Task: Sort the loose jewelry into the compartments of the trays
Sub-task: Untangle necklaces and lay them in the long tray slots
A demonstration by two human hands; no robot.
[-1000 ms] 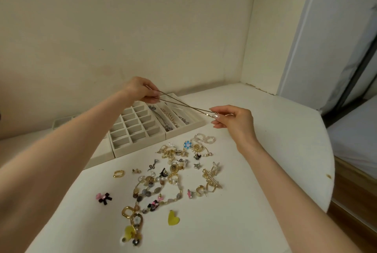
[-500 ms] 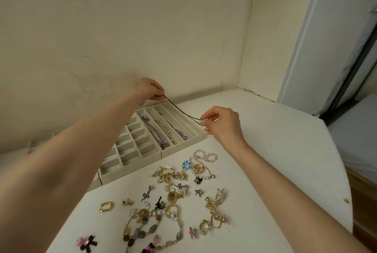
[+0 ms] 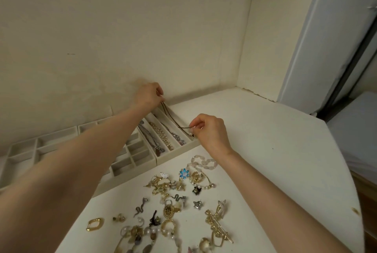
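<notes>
A thin dark chain necklace [image 3: 173,119] stretches along the rightmost long slot of the cream necklace tray [image 3: 179,150]. My left hand [image 3: 148,95] pinches its far end by the wall. My right hand [image 3: 211,130] pinches the near end, where a small pendant [image 3: 191,135] hangs just over the slot. Three other slots hold a silver chain [image 3: 151,140], a pearl strand [image 3: 161,134] and another chain [image 3: 175,136]. Loose jewelry [image 3: 173,201] lies heaped on the white table in front of the trays.
A cream tray of small square cells [image 3: 132,158] sits left of the necklace tray, partly under my left arm. More cream trays [image 3: 30,148] with bigger cells stand further left. The wall runs close behind. The table's curved edge [image 3: 346,171] falls off at right.
Both hands have lowered the chain from above the tray down into the rightmost slot. The camera has moved closer and tilted up.
</notes>
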